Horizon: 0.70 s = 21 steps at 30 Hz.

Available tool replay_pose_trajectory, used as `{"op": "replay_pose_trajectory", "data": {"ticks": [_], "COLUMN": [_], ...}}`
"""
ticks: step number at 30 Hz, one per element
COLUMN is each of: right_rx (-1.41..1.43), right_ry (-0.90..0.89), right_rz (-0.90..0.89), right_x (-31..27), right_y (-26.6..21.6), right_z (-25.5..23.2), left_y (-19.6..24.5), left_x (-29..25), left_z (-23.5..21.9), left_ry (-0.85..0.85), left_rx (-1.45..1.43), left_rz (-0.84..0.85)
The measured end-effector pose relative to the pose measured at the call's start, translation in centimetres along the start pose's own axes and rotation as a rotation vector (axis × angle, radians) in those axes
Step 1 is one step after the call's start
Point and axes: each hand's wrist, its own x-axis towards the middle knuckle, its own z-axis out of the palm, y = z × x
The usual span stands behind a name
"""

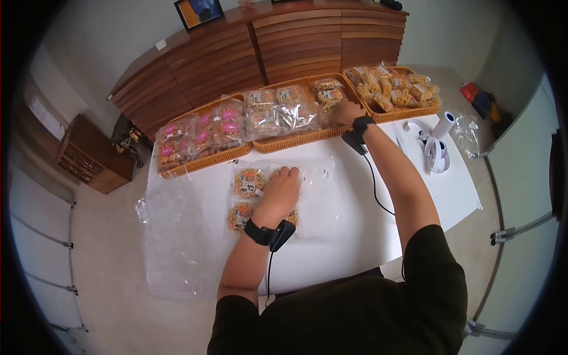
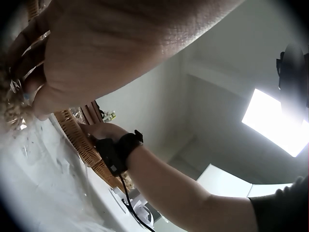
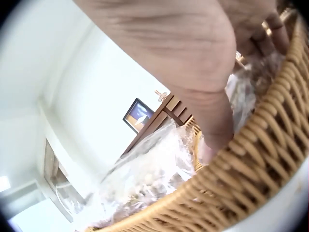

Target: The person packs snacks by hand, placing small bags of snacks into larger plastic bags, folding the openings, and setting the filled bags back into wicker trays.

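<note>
Several round snack packs [image 1: 249,182] in clear plastic lie in a bag on the white table. The left hand [image 1: 280,195] bends its fingers over the upper right pack; in the left wrist view that hand [image 2: 96,58] has its curled fingertips on the wrapped pieces [image 2: 12,104]. Inside the middle wicker basket [image 1: 284,144], at its right end, the right hand [image 1: 348,113] reaches down onto clear-wrapped packs [image 1: 329,96]. In the right wrist view the right hand [image 3: 193,58] has its thumb just inside the basket rim [image 3: 251,159], its fingers against plastic [image 3: 246,94]; their grip is partly hidden.
A left basket [image 1: 207,160] holds packs with pink labels, a right basket [image 1: 426,112] bagged yellow snacks. Clear plastic bags [image 1: 171,231] lie at the table's left. A white roll and tape dispenser [image 1: 438,155] stand at the right. Behind is a wooden cabinet [image 1: 213,65].
</note>
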Motion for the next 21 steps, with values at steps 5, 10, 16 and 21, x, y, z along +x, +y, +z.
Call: {"op": "replay_pose_trajectory", "data": {"ticks": [5,10,16,21], "right_rx": [0.485,0.816,0.123,-0.106], "right_ry": [0.198,0.411,0.488,0.296], "right_rz": [-0.266,-0.504,-0.664,-0.647], "right_x": [-0.6,-7.5,-17.1,-21.0], "right_y": [2.3,5.5,9.8,11.9], "right_z": [-0.3,-1.9,-0.8,-1.0], "left_y": [3.0,7.0,7.5,7.9], "left_x": [-0.6,-2.4,-2.8,-2.7], "left_z": [-1.7,-1.7,-1.0,-1.3], "left_ry": [-0.005,-0.228,-0.244,-0.184], "left_rx": [-0.02,-0.129,-0.07,-0.041], "left_rz": [0.074,0.296,0.339,0.297]}}
